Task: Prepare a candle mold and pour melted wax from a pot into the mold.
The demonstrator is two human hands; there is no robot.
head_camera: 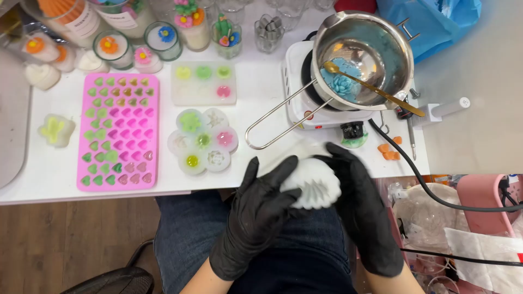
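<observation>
Both gloved hands — left hand [256, 218], right hand [362, 209] — pinch the white silicone mould [313, 185] between them; better to flex it gently, evenly.

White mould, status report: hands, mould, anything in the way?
Left hand and right hand, black-gloved, both gripping white mould. Mould held over lap, off table. Nothing between hands.

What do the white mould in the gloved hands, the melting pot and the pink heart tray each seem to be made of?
White mould: probably soft translucent silicone, matte, with ribbed folds.
Melting pot: polished metal, likely stainless steel, with mirror-like reflections.
Pink heart tray: probably flexible silicone, with a dull even sheen.
</observation>
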